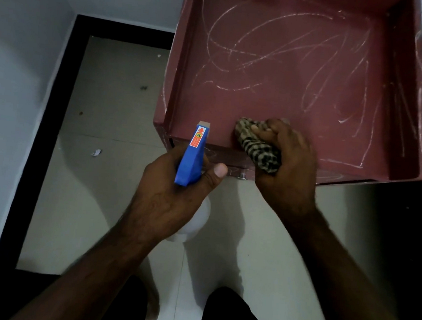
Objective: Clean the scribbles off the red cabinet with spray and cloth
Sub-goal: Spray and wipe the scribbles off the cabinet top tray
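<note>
left hand grips spray bottle; right hand presses cloth on cabinet.

The blue trigger head of the spray bottle carries one sticker, orange-red, with a red arrow on a white patch pointing toward the nozzle and a small yellow emblem below it. Its lines of print are too small to read.
</note>
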`<move>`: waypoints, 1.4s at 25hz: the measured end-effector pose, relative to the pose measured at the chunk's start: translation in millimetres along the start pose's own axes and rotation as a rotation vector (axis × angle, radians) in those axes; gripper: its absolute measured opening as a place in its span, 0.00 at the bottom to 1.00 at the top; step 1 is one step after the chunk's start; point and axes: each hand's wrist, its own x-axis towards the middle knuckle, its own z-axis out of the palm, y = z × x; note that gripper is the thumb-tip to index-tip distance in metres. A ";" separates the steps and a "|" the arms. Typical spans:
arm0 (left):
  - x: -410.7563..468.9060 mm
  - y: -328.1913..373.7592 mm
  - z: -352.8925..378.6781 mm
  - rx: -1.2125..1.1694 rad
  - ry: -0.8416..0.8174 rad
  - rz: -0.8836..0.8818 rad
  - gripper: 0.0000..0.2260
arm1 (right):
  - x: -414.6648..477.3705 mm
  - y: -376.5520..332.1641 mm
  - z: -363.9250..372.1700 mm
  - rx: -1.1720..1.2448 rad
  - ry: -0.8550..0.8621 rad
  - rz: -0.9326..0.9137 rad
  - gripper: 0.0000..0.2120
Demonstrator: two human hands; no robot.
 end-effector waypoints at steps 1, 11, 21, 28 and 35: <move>0.8 -1.0 0.7 0.008 0.002 0.005 0.15 | 7.6 7.5 -2.7 -0.019 0.004 0.022 0.30; -0.5 1.2 4.6 -0.004 -0.022 0.017 0.16 | -5.9 14.5 -16.8 -0.024 0.010 0.050 0.28; -0.7 -1.3 3.8 0.000 -0.022 0.019 0.15 | -12.7 23.2 -27.6 -0.035 0.045 0.205 0.29; 1.0 -0.4 4.5 0.028 -0.055 0.016 0.20 | 35.8 41.0 -26.9 -0.013 0.065 0.253 0.32; 1.6 -1.7 6.6 0.062 -0.046 0.066 0.18 | 9.8 34.1 -31.2 -0.049 0.000 0.239 0.36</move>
